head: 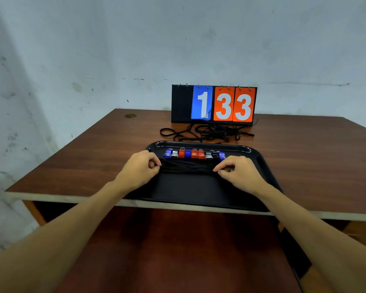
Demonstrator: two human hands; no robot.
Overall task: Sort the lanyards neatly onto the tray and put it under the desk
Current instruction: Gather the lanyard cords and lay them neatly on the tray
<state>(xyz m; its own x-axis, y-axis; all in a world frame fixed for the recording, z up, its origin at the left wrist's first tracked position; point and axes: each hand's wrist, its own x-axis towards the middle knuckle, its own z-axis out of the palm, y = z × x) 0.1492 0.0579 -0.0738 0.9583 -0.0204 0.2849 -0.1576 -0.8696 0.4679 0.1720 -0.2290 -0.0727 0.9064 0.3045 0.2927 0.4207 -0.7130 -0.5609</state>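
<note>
A black tray (pixel 199 188) lies at the front edge of the brown desk (pixel 76 157). Across its far half runs a row of several lanyard clips (pixel 193 154) in blue, silver, red and black. Their black cords (pixel 187 166) lie bunched in a band just in front of the clips. My left hand (pixel 138 169) pinches the left end of that band with curled fingers. My right hand (pixel 240 171) pinches the right end the same way. Behind the tray a loose tangle of black cords (pixel 207 133) lies on the desk.
A flip scoreboard (pixel 213 103) reading 1, 3, 3 stands at the back of the desk against the wall. A brass grommet (pixel 130 116) sits at the desk's far left. Below the front edge the dark space under the desk (pixel 178 240) shows.
</note>
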